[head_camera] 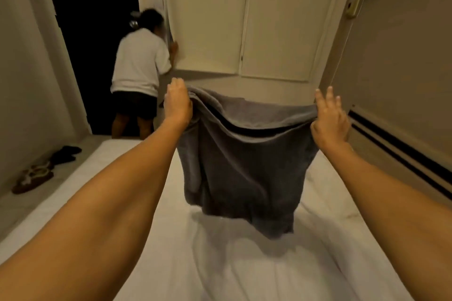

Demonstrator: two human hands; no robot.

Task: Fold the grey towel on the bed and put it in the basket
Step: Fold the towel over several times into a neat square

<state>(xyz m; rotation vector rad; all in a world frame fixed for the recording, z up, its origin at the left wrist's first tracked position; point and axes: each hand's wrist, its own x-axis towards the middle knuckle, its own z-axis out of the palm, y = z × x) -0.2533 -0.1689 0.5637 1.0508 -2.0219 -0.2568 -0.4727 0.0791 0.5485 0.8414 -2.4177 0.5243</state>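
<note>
Both arms reach forward over the bed [151, 239], and the grey towel [244, 166] hangs between the hands, lifted clear of the sheet except perhaps at its lowest corner, which dips close to the white surface below and slightly right of centre; whether it touches there cannot be told. The left hand [177, 104] is closed around the towel's top left corner, fingers curled over bunched cloth. The right hand [330, 121] pinches the top right corner between thumb and the side of the hand, while its fingers [329, 98] stand up, spread and loose above the edge. The towel looks doubled, with two layers showing along the top edge, which sags in a shallow curve between the two grips. The cloth falls in soft vertical folds and casts a shadow on the sheet beneath the hands. Beyond the hands stands a pale closet [247, 19] with flat doors. Past the left hand, another person [140, 73] in a white shirt and dark shorts stands turned away, one hand on the closet's edge, beside a dark doorway [93, 32]. Far left of the left forearm, sandals [33, 177] and dark shoes [66, 153] lie on the floor.
</note>
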